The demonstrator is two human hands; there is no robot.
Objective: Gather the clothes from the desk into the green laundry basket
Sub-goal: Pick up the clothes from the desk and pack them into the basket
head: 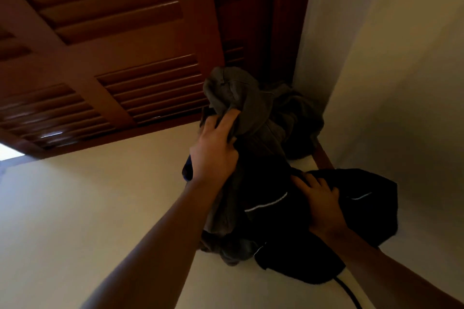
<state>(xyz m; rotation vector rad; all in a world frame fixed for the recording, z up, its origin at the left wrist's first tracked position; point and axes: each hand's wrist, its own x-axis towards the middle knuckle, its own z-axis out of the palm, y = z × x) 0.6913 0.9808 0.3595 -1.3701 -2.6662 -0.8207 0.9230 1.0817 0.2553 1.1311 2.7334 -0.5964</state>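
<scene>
We record the left forearm (155, 233) nearest the lens, rising from the lower edge, with the right forearm (401, 273) entering from the lower right corner. The left hand (216, 150) has its fingers curled tight into a bunch of the grey garment (241, 93); the fabric stands up above the knuckles and hangs down below the wrist. The right hand (319, 206) lies on top of the black garment (364, 221), fingers spread and bent over a fold. The thumb is hidden, and we cannot tell whether this hand grips the cloth or only presses on it. The black garment carries thin white piping on either side of that hand. Both garments belong to one heap, the grey one touching and partly overlapping the black one. The heap sits on the pale desk top (100, 208), pushed into the corner where the desk meets the wall (401, 83). More dark cloth lies behind the grey garment, deeper in that corner; we cannot make out what it is. A wooden strip (324, 155) shows between the heap and the wall. A black cable (347, 292) emerges from under the near edge of the black garment and runs toward the lower edge. A louvred wooden door (100, 45) fills the upper left, beyond the desk top
</scene>
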